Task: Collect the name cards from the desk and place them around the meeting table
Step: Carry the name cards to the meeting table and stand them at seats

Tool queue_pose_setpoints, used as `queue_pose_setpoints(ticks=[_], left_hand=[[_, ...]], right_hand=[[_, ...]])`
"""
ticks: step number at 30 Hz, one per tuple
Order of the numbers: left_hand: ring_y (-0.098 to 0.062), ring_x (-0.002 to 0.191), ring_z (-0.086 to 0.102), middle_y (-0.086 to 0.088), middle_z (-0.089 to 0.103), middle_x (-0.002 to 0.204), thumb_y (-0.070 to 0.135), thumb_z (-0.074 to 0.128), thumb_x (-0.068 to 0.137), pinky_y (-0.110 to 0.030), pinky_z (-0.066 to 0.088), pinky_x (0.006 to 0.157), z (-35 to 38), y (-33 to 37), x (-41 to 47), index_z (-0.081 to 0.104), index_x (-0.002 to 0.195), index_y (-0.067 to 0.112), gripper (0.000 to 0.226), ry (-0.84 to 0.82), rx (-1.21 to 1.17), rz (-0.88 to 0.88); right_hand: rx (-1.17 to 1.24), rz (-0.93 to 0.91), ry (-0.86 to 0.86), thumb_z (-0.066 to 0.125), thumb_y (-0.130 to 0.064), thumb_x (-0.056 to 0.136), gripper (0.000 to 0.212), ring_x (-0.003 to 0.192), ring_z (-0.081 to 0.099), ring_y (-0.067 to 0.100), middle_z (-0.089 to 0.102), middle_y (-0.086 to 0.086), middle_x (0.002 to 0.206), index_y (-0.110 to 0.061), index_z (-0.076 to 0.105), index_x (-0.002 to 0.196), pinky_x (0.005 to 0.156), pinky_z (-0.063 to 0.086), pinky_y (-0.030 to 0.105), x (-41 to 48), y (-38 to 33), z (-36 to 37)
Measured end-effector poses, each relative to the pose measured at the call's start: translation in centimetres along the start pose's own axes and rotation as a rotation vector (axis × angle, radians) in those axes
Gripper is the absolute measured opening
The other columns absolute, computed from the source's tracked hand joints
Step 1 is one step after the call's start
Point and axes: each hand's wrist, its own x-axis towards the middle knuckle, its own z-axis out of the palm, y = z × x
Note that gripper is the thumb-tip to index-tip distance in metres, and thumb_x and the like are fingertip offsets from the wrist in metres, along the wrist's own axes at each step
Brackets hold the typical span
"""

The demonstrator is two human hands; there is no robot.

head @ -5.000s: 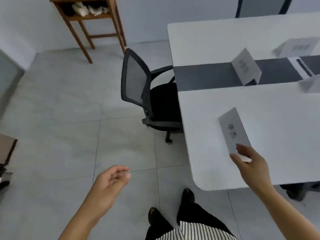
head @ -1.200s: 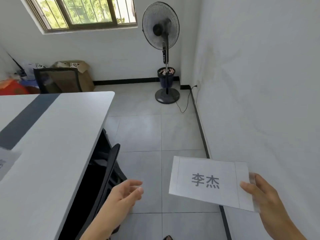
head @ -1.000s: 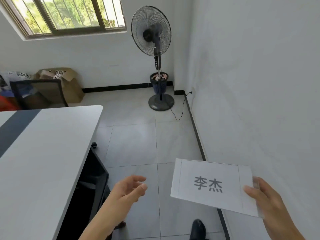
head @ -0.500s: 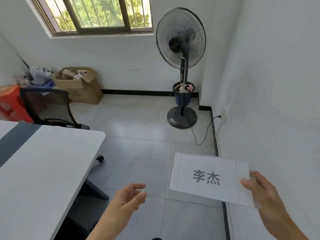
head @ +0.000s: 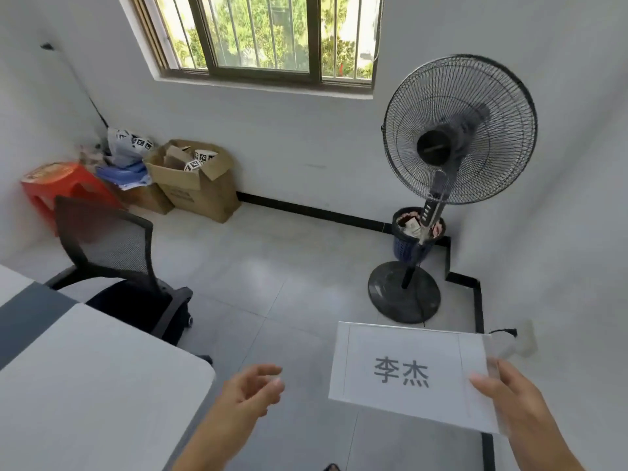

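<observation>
My right hand [head: 513,402] grips the right end of a white name card [head: 404,372] in a clear holder, printed with two dark characters, held flat above the floor at the lower right. My left hand [head: 251,392] hangs empty with loosely curled fingers, just right of the white meeting table's corner [head: 102,385] at the lower left. No other name cards are in view.
A black mesh chair [head: 112,266] sits at the table's end. A standing fan [head: 441,171] and a small bin [head: 414,239] stand by the right wall. Cardboard boxes [head: 197,185] and a red stool [head: 57,185] fill the far left corner under the window.
The view has swung left and moved along the table's end; the fan and the chair now appear closer. My right hand still holds the card, and my left hand stays empty.
</observation>
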Motion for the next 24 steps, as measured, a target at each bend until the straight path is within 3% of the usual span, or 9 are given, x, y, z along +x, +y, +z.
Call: queue_pose_setpoints(ticks=[2,4,5,8,11,15,19,21,24], left_hand=[[-0.023,0.091,0.069,-0.009,0.074,0.096,0.039,0.069,0.076,-0.027,0.051,0.075,-1.0,2.7,4.0,0.067,0.101,0.025,0.029,-0.004,0.006,0.039],[-0.021,0.09,0.069,-0.009,0.074,0.097,0.033,0.068,0.081,-0.027,0.052,0.076,-1.9,5.2,7.5,0.068,0.101,0.025,0.021,-0.013,-0.001,0.064],[-0.021,0.088,0.069,-0.01,0.074,0.097,0.035,0.068,0.078,-0.027,0.051,0.076,-2.3,6.3,9.2,0.068,0.101,0.024,0.025,-0.002,-0.009,0.067],[-0.02,0.085,0.069,-0.012,0.074,0.096,0.038,0.066,0.07,-0.028,0.051,0.074,-3.5,8.1,14.5,0.068,0.099,0.023,0.033,0.056,-0.04,0.047],[-0.024,0.091,0.07,-0.012,0.074,0.096,0.043,0.065,0.07,-0.03,0.053,0.076,-4.7,8.8,19.9,0.068,0.1,0.023,0.036,0.118,-0.038,-0.02],[-0.025,0.093,0.069,-0.013,0.074,0.098,0.045,0.066,0.067,-0.029,0.053,0.073,-6.2,11.3,26.9,0.068,0.101,0.021,0.042,0.195,-0.069,-0.079],[-0.022,0.091,0.07,-0.012,0.075,0.096,0.045,0.071,0.07,-0.034,0.054,0.077,-8.3,15.7,32.6,0.068,0.101,0.022,0.038,0.302,-0.133,-0.074],[-0.021,0.088,0.071,-0.01,0.075,0.095,0.055,0.068,0.058,-0.029,0.054,0.072,-9.4,16.6,34.4,0.068,0.1,0.024,0.053,0.385,-0.159,-0.089],[-0.023,0.089,0.07,-0.012,0.074,0.095,0.055,0.067,0.056,-0.031,0.054,0.075,-11.1,16.7,35.9,0.068,0.101,0.023,0.056,0.475,-0.232,-0.151]], right_hand=[[0.013,-0.014,-0.029,0.065,-0.017,0.081,0.017,0.084,0.07,0.032,0.077,0.007,0.084,-0.009,0.068,0.096,0.073,0.051,0.042,3.6,-2.2,1.6],[0.012,-0.006,-0.071,0.077,-0.046,0.061,0.049,0.091,0.07,0.034,0.077,0.008,0.091,-0.014,0.07,0.097,0.083,0.052,0.05,7.2,-3.9,3.0],[0.009,0.005,-0.082,0.078,-0.05,0.054,0.055,0.092,0.07,0.035,0.077,0.01,0.093,-0.015,0.071,0.097,0.086,0.05,0.052,9.2,-4.5,3.7],[0.016,0.026,-0.131,0.07,-0.028,0.071,0.034,0.085,0.069,0.034,0.074,0.017,0.092,-0.011,0.068,0.1,0.074,0.05,0.046,16.2,-6.6,6.0],[-0.02,0.042,-0.185,0.057,-0.003,0.086,0.021,0.083,0.069,0.035,0.076,0.012,0.084,-0.005,0.064,0.105,0.066,0.048,0.04,24.0,-8.3,8.3],[-0.036,0.034,-0.281,0.058,-0.003,0.083,0.022,0.075,0.073,0.024,0.077,0.011,0.086,-0.008,0.065,0.103,0.069,0.05,0.041,34.5,-11.8,12.2],[-0.052,0.042,-0.466,0.074,-0.02,0.059,0.049,0.089,0.072,0.033,0.076,0.014,0.097,-0.011,0.066,0.107,0.08,0.052,0.048,44.3,-16.6,17.5],[-0.084,0.016,-0.529,0.073,-0.018,0.067,0.041,0.088,0.072,0.033,0.077,0.011,0.096,-0.013,0.065,0.108,0.079,0.053,0.048,48.6,-18.5,20.8],[-0.158,-0.014,-0.623,0.061,-0.008,0.079,0.027,0.083,0.072,0.034,0.077,0.011,0.092,-0.011,0.065,0.105,0.073,0.053,0.047,53.8,-20.6,26.2]])
